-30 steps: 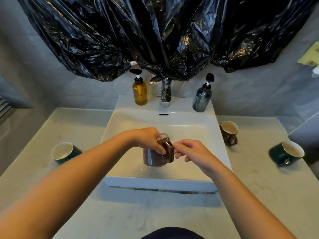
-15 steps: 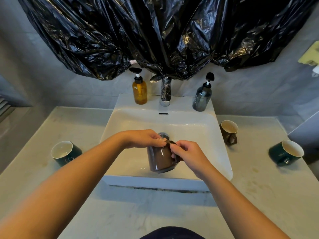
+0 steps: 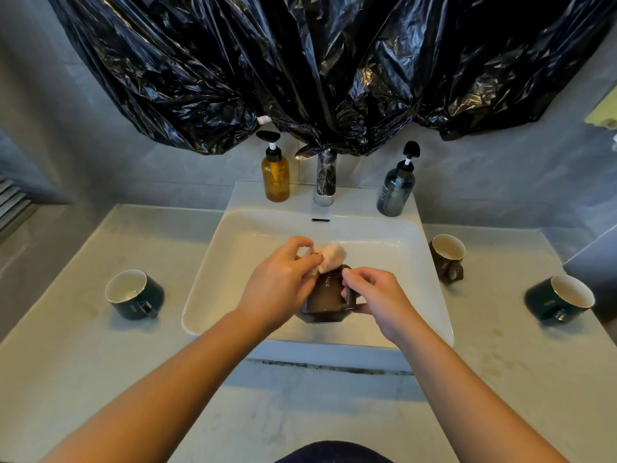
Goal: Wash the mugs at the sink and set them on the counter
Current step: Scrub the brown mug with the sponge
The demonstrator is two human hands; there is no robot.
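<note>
Pinching sponge (image 3: 332, 257) with left hand (image 3: 280, 289), right hand (image 3: 377, 297) gripping brown mug (image 3: 325, 294) over sink (image 3: 230, 262), another mug (image 3: 445, 259) beside it

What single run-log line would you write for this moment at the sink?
step: scrubbing | left hand: pinches pale sponge at rim | right hand: holds brown mug by handle | place: over sink

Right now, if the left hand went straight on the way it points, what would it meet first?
The left hand pinches a pink sponge at the mouth of the brown mug. Going on, it would likely press into that mug first, though depth is unclear.
</note>
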